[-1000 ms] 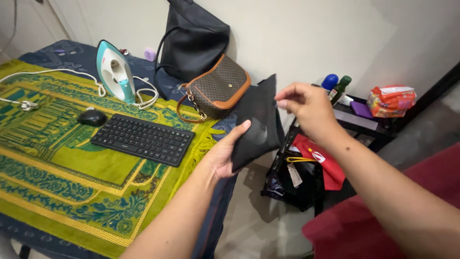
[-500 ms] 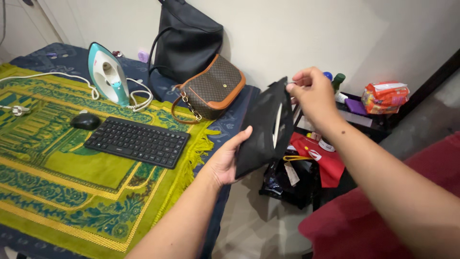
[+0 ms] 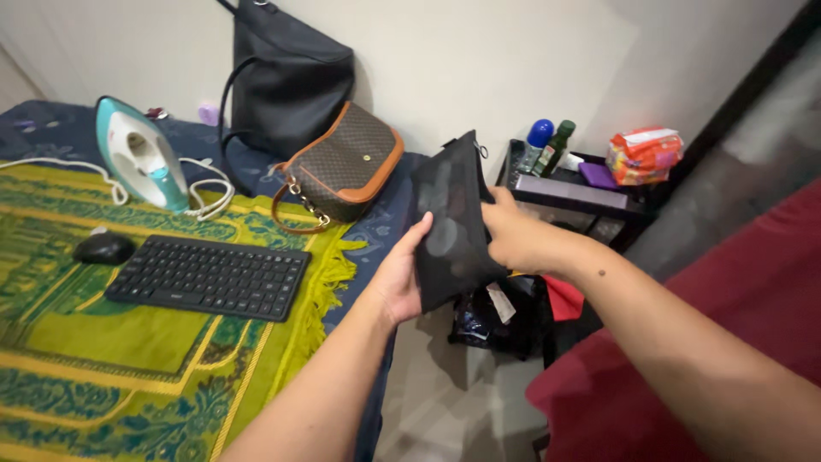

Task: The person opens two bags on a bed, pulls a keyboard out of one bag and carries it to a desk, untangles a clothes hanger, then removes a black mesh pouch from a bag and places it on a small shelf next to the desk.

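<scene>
Keyboard (image 3: 209, 278), mouse (image 3: 103, 249) on green mat (image 3: 128, 342); iron (image 3: 141, 164); brown handbag (image 3: 346, 164); black bag (image 3: 291, 77).

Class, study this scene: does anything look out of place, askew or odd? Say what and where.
An iron stands on end on the green cloth beside a keyboard and mouse, an unusual mix, its cord lying loose. Both hands hold a black pouch tilted. Nothing looks spilled or damaged.

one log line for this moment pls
left hand: holds black mesh pouch | right hand: holds pouch right edge | nearby: keyboard, brown handbag
</scene>
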A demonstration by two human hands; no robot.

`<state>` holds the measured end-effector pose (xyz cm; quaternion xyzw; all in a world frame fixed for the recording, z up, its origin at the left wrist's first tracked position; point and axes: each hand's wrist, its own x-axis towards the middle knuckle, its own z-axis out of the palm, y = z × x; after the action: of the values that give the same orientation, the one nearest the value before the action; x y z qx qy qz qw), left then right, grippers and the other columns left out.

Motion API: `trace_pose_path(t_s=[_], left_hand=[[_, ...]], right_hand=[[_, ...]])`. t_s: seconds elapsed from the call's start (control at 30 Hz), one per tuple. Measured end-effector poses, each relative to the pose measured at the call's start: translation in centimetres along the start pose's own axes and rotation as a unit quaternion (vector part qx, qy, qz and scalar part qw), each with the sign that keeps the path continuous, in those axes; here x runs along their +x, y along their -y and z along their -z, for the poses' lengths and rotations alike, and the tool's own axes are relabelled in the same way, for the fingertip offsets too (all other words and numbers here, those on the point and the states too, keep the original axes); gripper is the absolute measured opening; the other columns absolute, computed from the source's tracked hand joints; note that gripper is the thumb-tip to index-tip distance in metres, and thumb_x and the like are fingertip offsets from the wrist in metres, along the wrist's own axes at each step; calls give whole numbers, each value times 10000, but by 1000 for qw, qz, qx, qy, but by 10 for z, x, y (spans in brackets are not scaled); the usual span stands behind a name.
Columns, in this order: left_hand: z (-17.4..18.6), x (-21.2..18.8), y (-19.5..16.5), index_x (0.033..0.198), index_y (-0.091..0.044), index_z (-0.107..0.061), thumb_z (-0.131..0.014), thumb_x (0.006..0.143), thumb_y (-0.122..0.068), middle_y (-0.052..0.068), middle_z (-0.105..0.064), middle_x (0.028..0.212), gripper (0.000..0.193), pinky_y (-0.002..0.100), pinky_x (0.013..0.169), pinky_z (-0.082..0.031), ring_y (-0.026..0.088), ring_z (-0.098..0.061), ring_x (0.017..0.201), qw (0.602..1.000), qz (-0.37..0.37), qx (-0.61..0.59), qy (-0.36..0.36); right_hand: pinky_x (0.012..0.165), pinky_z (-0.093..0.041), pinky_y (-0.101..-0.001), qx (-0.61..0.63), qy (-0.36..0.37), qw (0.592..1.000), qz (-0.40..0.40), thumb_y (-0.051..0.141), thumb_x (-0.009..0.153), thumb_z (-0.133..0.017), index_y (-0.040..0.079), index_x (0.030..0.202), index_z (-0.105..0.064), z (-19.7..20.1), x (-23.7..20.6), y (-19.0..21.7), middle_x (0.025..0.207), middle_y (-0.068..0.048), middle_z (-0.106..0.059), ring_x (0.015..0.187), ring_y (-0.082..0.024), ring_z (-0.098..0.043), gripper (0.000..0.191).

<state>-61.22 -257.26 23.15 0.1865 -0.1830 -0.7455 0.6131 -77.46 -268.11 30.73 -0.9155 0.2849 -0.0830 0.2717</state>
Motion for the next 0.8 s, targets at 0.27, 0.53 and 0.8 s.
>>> trace_pose_path(t_s=[0.27,0.53,0.8], left_hand=[[2,17,16,1413,-89,-579,-560,949,-596,137,-666,1339,688,492,1063,-495,304,-649,1207,998,48,7,37],[16,25,21,1362,-53,-607,-567,954,-605,175,-680,1300,688,505,1063,-502,330,-663,1189,996,56,-29,63],[29,30,20,1427,-84,-574,-572,949,-582,155,-643,1390,691,527,1123,-445,341,-615,1273,993,50,-74,73]], right_hand=[[1108,-383,-485,-49,-81,992,82,247,742,-798,151,1334,-635,-11,-26,-19,1430,-128,-606,1383,-454,-356,622],[994,-499,-359,3,-92,995,40,228,752,-799,87,1261,-657,1,-63,11,1225,-138,-605,1170,-287,-624,547],[976,-506,-327,235,-180,955,-29,147,796,-801,34,1281,-660,-8,-60,15,1206,-87,-609,1131,-178,-627,518]])
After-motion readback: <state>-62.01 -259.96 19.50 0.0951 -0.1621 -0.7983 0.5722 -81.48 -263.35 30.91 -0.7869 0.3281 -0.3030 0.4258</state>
